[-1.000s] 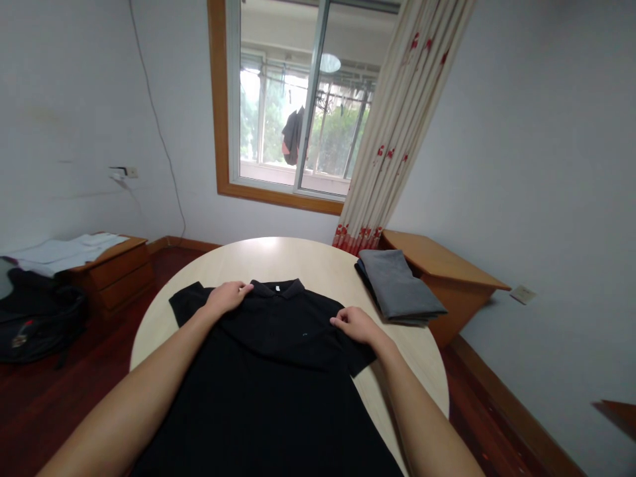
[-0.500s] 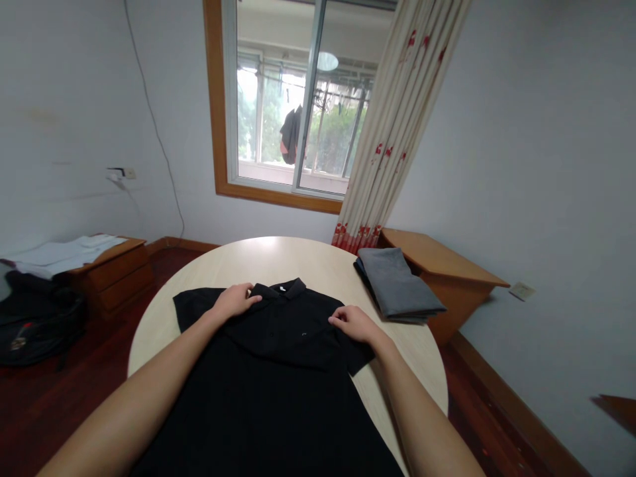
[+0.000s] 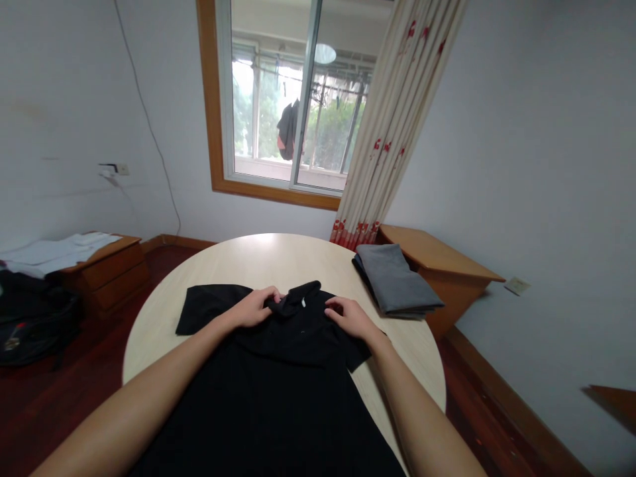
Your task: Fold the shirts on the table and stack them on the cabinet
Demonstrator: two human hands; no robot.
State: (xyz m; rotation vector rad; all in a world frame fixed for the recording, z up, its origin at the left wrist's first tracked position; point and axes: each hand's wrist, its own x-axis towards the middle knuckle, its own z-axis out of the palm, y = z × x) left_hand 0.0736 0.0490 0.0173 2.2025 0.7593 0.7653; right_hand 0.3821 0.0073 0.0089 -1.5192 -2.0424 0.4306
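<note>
A black short-sleeved polo shirt (image 3: 293, 397) lies front up on the round table, its hem running out of view toward me. My left hand (image 3: 256, 307) is closed on the cloth by the collar (image 3: 304, 290), which is bunched and tilted to the right. Inside the collar a small white label (image 3: 303, 302) shows. On the shirt's right shoulder rests my right hand (image 3: 352, 318), its fingers curved, with a gap between thumb and fingertips. The left sleeve (image 3: 206, 308) spreads flat on the tabletop.
Folded grey and dark clothes (image 3: 397, 281) are stacked at the right edge of the pale round table (image 3: 278, 255). Behind them stands a wooden desk (image 3: 437, 255). A drawer cabinet (image 3: 116, 265) with papers and a black backpack (image 3: 37, 318) are at the left.
My left hand has moved right and drawn the collar and shoulder cloth with it, so the collar is now bunched. The right hand stays near the shoulder, its fingers a little wider apart.
</note>
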